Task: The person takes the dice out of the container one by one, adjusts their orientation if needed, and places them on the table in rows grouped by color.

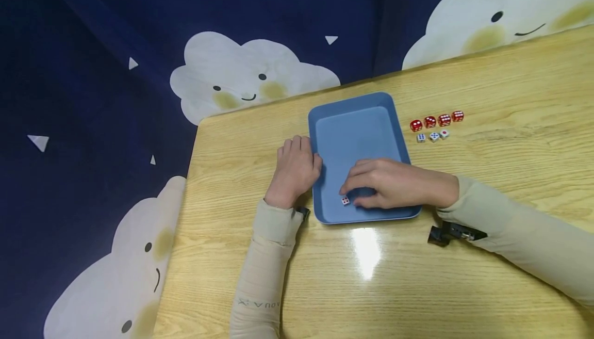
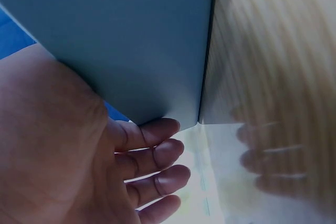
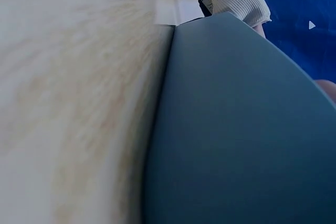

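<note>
A blue tray [image 1: 359, 220] lies on the wooden table. My left hand [image 1: 297, 166] holds its left rim, with the thumb over the edge and the other fingers along the outer wall [image 2: 121, 40]. Over the tray's front right side reaches my right hand [image 1: 382, 181], thumb and forefinger spread apart. Between those fingertips a small white die [image 1: 345, 200] with red pips sits on the tray floor, near the front left. In the right wrist view the tray's outer wall [image 3: 236, 119] hides nearly all of that hand.
Right of the tray, several red dice [image 1: 430, 122] stand in a row on the table [image 1: 510, 148]. Just in front of them are three smaller white dice [image 1: 433, 136]. A dark blue curtain [image 1: 278, 3] printed with clouds hangs along the table's back and left edges.
</note>
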{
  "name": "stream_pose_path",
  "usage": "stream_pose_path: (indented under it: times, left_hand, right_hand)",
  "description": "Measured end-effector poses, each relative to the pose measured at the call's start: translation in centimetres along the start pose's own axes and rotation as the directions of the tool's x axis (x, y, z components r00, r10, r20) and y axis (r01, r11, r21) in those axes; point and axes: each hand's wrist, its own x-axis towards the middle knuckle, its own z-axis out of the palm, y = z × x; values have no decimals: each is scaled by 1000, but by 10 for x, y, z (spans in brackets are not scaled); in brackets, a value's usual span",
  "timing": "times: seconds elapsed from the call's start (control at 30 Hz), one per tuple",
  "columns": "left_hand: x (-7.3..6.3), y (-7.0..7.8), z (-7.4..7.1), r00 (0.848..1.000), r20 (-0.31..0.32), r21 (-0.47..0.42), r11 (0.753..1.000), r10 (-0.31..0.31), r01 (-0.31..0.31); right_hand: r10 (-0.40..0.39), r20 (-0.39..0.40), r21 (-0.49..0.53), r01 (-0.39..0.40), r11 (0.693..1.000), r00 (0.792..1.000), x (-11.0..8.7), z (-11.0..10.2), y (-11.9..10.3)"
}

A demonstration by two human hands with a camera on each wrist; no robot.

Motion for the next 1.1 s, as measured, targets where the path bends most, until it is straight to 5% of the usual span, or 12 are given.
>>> stream_pose_path:
  times: [1.1]
  left_hand:
    - [0, 0, 0, 1000, -16, -5, 1000, 7, -7]
  right_hand:
    - [-3, 61, 56, 0, 998, 998, 2, 7, 1]
